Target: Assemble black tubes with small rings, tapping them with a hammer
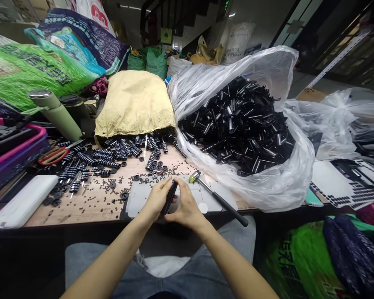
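My left hand (157, 198) and my right hand (187, 204) meet at the front edge of the table. Between them is a dark, elongated black plastic part (170, 197), tilted, with the fingers of both hands closed on it. Its exact kind is partly hidden by the fingers. Below the hands lies a grey-white board (137, 199). Right of my right hand rests a hammer (220, 198) with a black handle and a yellowish head, its handle reaching past the table edge. Small black rings and round caps (155, 175) are scattered beyond my left hand.
A large clear plastic bag (277, 182) full of black plastic parts (246, 120) stands behind right. A yellow sack (137, 99) spills ribbed black rollers (121, 149). At left are red-handled scissors (54, 157), a white box (25, 201), a green bottle (57, 116) and a pink basket (39, 137).
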`<state>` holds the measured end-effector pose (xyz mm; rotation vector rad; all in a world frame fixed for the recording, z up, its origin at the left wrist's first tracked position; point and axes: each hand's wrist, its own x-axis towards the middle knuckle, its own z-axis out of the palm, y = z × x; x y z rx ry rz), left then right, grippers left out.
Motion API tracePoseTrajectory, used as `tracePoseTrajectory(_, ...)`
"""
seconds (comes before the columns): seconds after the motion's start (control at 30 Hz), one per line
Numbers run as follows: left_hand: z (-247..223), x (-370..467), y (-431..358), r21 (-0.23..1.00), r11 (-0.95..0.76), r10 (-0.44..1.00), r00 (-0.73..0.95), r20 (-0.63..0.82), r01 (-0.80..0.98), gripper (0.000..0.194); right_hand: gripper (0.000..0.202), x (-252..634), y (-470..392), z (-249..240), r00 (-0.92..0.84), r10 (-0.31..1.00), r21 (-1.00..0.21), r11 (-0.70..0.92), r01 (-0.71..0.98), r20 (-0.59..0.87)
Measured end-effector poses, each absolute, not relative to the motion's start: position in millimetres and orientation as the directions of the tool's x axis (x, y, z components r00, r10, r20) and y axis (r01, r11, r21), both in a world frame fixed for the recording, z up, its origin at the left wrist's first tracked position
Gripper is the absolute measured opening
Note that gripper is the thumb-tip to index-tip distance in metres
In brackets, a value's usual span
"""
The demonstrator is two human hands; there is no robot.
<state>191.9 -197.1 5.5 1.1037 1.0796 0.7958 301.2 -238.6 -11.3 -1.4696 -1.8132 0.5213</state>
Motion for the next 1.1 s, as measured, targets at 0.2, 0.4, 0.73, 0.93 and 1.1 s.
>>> tracePoseTrajectory(0.2, -39, 186, -204, 0.587, -0.582, 0.801, 0.524, 0.29, 0.563, 0.043, 0.074, 320, -244, -31, -0.003, 0.965, -0.497, 0.137, 0.857, 0.261)
tracePoseTrajectory(0.4, -41, 161, -198, 0.148, -0.771, 0.628, 0.701, 0.337, 0.619, 0.038, 0.027, 402, -265, -14, 0.346, 0.923, -0.014, -0.349, 0.937, 0.169)
tracePoseTrajectory(0.73, -35, 166, -209, 0.012, -0.717, 0.666, 0.68, 0.306, 0.697, 0.04, 0.037, 350, -305, 10, 0.215, 0.975, -0.389, -0.218, 0.895, -0.052)
tracePoseTrajectory(0.93, -53, 189, -225, 0.049, -0.687, 0.705, 0.648, 0.289, 0.725, 0.066, 0.039, 327, -299, 37, 0.16, 0.985, -0.518, -0.102, 0.85, 0.07)
tracePoseTrajectory(1.1, -64, 195, -222, 0.048, -0.716, 0.681, 0.683, 0.263, 0.696, 0.058, 0.039, 293, -293, 23, -0.048, 0.998, -0.3, 0.031, 0.954, -0.051)
